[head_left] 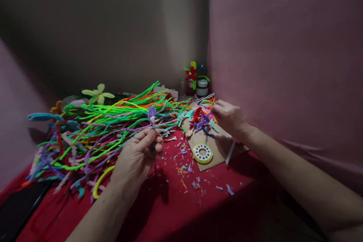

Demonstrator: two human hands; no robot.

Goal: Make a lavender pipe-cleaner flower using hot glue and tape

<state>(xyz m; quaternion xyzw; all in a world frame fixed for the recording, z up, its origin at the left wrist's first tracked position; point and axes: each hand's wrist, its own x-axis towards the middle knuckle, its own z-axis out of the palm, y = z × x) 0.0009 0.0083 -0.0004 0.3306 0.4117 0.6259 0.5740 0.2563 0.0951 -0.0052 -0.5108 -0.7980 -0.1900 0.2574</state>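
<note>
My left hand (136, 159) is closed in a pinch round a thin stem that carries a small purple pipe-cleaner flower (152, 113) above my fingers. It hovers over the red cloth (176, 204), right beside a big heap of coloured pipe cleaners (107, 124). My right hand (228, 118) reaches out to a small pile of bent pipe-cleaner pieces (202, 119) lying on a brown cardboard sheet (218, 151). Its fingers curl down into the pile; what they grip, if anything, is hidden.
A yellow-green tape roll (202, 153) lies on the cardboard, a white stick (230, 152) at its edge. Cut scraps (187, 170) litter the cloth. A white jar with pipe-cleaner flowers (200, 83) stands in the back corner. Pink walls close in right and left.
</note>
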